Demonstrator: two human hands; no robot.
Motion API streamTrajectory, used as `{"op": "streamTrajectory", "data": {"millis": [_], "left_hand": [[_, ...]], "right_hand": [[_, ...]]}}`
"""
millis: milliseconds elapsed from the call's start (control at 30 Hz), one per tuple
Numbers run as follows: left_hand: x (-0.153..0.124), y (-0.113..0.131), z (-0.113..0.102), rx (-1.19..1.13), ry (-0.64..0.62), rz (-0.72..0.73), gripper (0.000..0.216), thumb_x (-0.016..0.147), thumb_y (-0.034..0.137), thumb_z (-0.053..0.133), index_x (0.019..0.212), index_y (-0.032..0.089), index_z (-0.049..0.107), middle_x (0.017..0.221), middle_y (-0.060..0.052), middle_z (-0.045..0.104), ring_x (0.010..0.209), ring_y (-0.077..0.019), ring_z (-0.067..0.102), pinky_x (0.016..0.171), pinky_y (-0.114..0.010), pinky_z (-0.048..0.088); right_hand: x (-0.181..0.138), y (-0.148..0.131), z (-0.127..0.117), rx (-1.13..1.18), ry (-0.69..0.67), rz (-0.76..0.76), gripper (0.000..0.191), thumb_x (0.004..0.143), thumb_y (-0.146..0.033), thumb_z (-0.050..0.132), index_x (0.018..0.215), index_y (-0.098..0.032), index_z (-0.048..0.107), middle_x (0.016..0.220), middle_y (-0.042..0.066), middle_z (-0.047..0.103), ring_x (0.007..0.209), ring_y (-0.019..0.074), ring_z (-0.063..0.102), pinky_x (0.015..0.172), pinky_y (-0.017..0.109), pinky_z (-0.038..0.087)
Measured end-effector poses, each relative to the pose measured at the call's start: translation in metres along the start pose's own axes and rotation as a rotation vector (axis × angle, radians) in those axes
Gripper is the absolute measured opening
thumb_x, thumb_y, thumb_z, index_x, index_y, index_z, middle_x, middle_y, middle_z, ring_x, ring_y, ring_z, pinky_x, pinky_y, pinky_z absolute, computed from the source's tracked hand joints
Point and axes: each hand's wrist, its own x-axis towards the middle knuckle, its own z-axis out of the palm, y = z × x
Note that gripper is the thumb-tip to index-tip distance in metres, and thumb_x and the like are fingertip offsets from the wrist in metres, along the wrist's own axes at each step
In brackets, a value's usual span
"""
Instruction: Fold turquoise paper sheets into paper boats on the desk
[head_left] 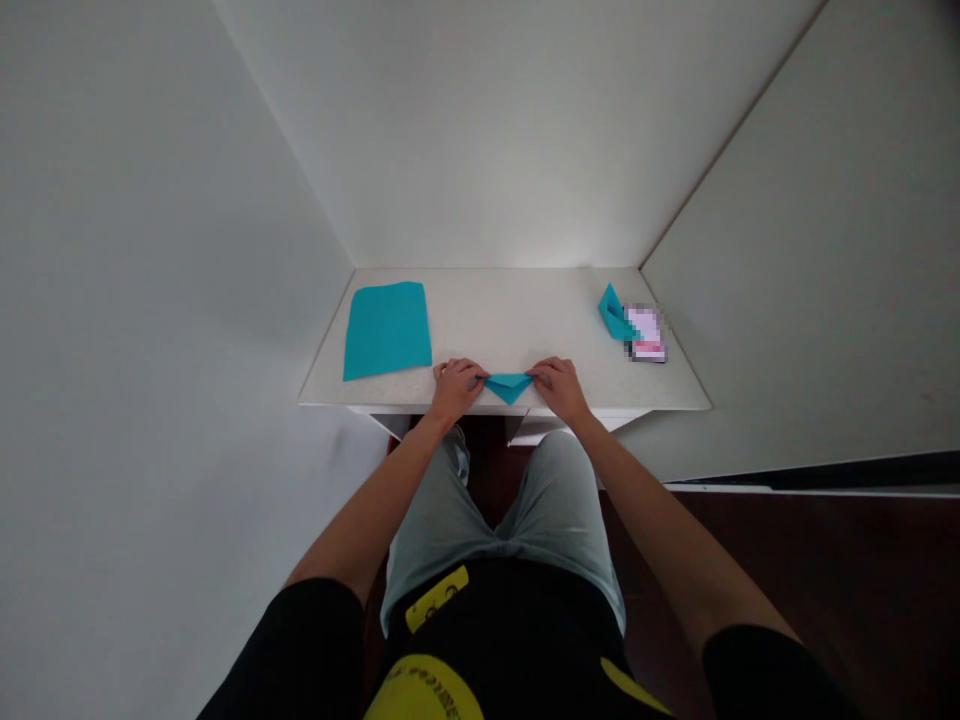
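Observation:
Between my two hands is a small folded piece of blue paper [509,388], wide at the top with a point toward me, close to the front edge of the white desk [517,320]. My left hand [457,388] pinches its left corner. At its right corner, my right hand [558,385] grips with thumb and fingers. The fingertips cover both corners of the paper. Left of my left hand lies a flat blue sheet of paper [388,331]. A folded blue paper boat [614,314] sits farther back on the right.
A phone [646,334], blurred by pixels, lies beside the paper boat at the right end of the desk. White walls [495,140] enclose the desk at the back and sides. My legs [562,520] are below its front edge, near an open gap underneath.

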Motion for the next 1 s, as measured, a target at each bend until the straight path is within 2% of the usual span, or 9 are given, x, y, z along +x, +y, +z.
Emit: {"op": "streamTrajectory", "data": {"millis": [67, 167, 267, 367, 500, 667, 733, 867, 1000], "left_hand": [[-0.007, 0.005, -0.001, 0.065, -0.013, 0.054, 0.027, 0.104, 0.019, 0.062, 0.113, 0.032, 0.084, 0.130, -0.006, 0.081, 0.134, -0.0321, 0.065, 0.120, -0.062, 0.038], [-0.019, 0.013, -0.002, 0.165, -0.042, 0.119, 0.038, 0.104, 0.015, 0.056, 0.126, 0.032, 0.081, 0.143, -0.007, 0.078, 0.144, -0.0342, 0.060, 0.124, -0.062, 0.035], [-0.031, 0.020, 0.001, 0.201, -0.059, 0.160, 0.049, 0.103, 0.016, 0.055, 0.147, 0.029, 0.071, 0.154, -0.010, 0.071, 0.148, -0.0334, 0.059, 0.128, -0.061, 0.034], [-0.039, 0.022, 0.007, 0.199, -0.040, 0.173, 0.051, 0.107, 0.023, 0.050, 0.156, 0.023, 0.064, 0.159, -0.013, 0.068, 0.148, -0.0318, 0.061, 0.132, -0.060, 0.032], [-0.041, 0.020, 0.011, 0.205, -0.026, 0.179, 0.050, 0.110, 0.028, 0.048, 0.156, 0.018, 0.063, 0.160, -0.015, 0.067, 0.155, -0.0305, 0.056, 0.134, -0.057, 0.032], [-0.035, 0.024, 0.005, 0.229, -0.030, 0.194, 0.046, 0.113, 0.035, 0.047, 0.152, 0.018, 0.066, 0.157, -0.014, 0.069, 0.151, -0.0296, 0.059, 0.135, -0.054, 0.031], [-0.029, 0.030, 0.002, 0.257, -0.032, 0.186, 0.045, 0.114, 0.040, 0.048, 0.145, 0.016, 0.070, 0.149, -0.016, 0.073, 0.142, -0.0316, 0.064, 0.136, -0.054, 0.028], [-0.012, 0.048, -0.003, 0.339, -0.085, 0.142, 0.048, 0.108, 0.053, 0.061, 0.127, 0.012, 0.077, 0.126, -0.020, 0.077, 0.121, -0.0358, 0.071, 0.135, -0.057, 0.027], [-0.001, 0.064, -0.008, 0.390, -0.178, 0.075, 0.049, 0.104, 0.047, 0.071, 0.142, 0.016, 0.073, 0.135, -0.021, 0.072, 0.122, -0.0380, 0.070, 0.129, -0.059, 0.033]], "right_hand": [[-0.003, -0.001, -0.001, -0.013, -0.016, -0.016, 0.035, 0.098, -0.019, 0.057, 0.111, -0.028, 0.089, 0.115, 0.010, 0.080, 0.112, 0.0323, 0.065, 0.106, 0.056, 0.050], [-0.007, -0.007, -0.005, -0.084, -0.018, 0.056, 0.035, 0.100, -0.020, 0.057, 0.109, -0.029, 0.090, 0.116, 0.011, 0.081, 0.115, 0.0348, 0.062, 0.103, 0.058, 0.047], [-0.013, -0.023, -0.006, -0.153, 0.011, 0.090, 0.036, 0.103, -0.024, 0.056, 0.122, -0.029, 0.086, 0.135, 0.011, 0.079, 0.125, 0.0369, 0.060, 0.104, 0.058, 0.045], [-0.021, -0.048, 0.004, -0.187, -0.043, -0.033, 0.046, 0.110, -0.029, 0.049, 0.151, -0.028, 0.070, 0.160, 0.009, 0.068, 0.141, 0.0335, 0.059, 0.113, 0.055, 0.044], [-0.035, -0.071, 0.021, -0.263, -0.172, -0.142, 0.056, 0.115, -0.046, 0.045, 0.164, -0.022, 0.058, 0.170, 0.012, 0.058, 0.155, 0.0317, 0.054, 0.125, 0.053, 0.038], [-0.051, -0.057, 0.009, -0.352, -0.194, -0.140, 0.063, 0.115, -0.047, 0.042, 0.170, -0.017, 0.049, 0.175, 0.015, 0.050, 0.158, 0.0308, 0.053, 0.128, 0.050, 0.036], [-0.055, -0.047, -0.003, -0.372, -0.182, -0.125, 0.060, 0.115, -0.043, 0.044, 0.170, -0.019, 0.051, 0.174, 0.014, 0.052, 0.156, 0.0313, 0.055, 0.125, 0.051, 0.037], [-0.055, -0.033, -0.021, -0.368, -0.199, -0.108, 0.056, 0.109, -0.035, 0.051, 0.163, -0.021, 0.059, 0.170, 0.013, 0.058, 0.151, 0.0349, 0.057, 0.121, 0.055, 0.038], [-0.045, -0.023, -0.026, -0.284, -0.166, -0.024, 0.049, 0.101, -0.036, 0.062, 0.148, -0.022, 0.071, 0.153, 0.015, 0.072, 0.145, 0.0391, 0.059, 0.119, 0.059, 0.041]]}}
